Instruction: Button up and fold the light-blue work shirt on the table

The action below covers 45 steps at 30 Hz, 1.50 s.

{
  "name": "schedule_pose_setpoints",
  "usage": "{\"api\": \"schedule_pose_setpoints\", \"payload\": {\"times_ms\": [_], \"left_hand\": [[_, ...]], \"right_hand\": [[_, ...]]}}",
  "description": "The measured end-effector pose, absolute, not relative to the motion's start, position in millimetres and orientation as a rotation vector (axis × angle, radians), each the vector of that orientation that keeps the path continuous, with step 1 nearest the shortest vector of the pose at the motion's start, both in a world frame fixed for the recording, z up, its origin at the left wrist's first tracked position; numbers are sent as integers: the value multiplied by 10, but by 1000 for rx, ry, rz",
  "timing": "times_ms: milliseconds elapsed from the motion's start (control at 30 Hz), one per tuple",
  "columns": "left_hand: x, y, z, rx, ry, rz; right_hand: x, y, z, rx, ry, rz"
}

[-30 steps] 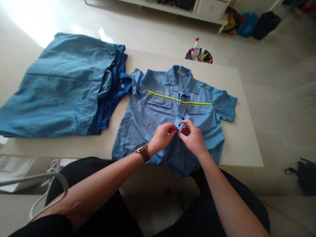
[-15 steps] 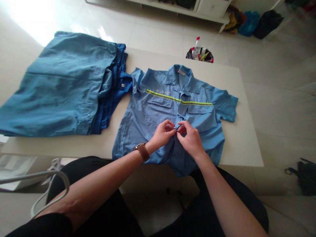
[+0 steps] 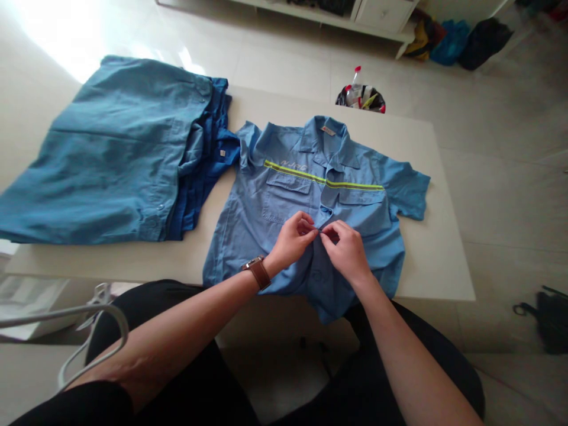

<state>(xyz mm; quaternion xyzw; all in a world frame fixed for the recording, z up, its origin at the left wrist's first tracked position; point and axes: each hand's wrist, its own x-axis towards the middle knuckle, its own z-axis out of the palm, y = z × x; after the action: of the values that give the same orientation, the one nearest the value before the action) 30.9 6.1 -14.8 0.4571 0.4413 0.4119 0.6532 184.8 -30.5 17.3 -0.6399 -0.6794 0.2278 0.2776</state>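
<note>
A light blue short-sleeved work shirt (image 3: 288,201) lies front up, collar away from me, its hem hanging over the near table edge. Across its chest runs a yellow-and-grey stripe (image 3: 302,172). My left hand (image 3: 295,239) pinches the front placket below the chest pockets. Close beside it, my right hand (image 3: 346,245) pinches the same placket, fingertips almost touching the left ones. What lies between the fingertips is too small to make out; a button there is hidden. Above the hands the placket gapes a little.
The white table (image 3: 435,248) carries a stack of folded blue garments (image 3: 115,148) on the left, touching the shirt's sleeve. Beyond the far edge stands a bin (image 3: 361,97) with plastic bottles. A grey cable (image 3: 89,310) loops over my left forearm.
My right hand has shifted slightly, its fingers drawn closer together at the placket. My left hand keeps its pinch. The shirt is almost unchanged.
</note>
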Motion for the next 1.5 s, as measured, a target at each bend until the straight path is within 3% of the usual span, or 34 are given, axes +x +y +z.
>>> {"api": "schedule_pose_setpoints", "payload": {"times_ms": [267, 733, 1200, 1500], "left_hand": [[319, 17, -212, 795, 982, 760], [311, 43, -168, 738, 1015, 845], [296, 45, -262, 711, 964, 691], [281, 61, -175, 494, 908, 686]], "right_hand": [[1815, -334, 144, -1696, -1905, 537], [1898, -265, 70, -1770, -1664, 890], [1816, -301, 88, -1728, -1776, 683], [1813, -294, 174, -1693, -1762, 739]]}}
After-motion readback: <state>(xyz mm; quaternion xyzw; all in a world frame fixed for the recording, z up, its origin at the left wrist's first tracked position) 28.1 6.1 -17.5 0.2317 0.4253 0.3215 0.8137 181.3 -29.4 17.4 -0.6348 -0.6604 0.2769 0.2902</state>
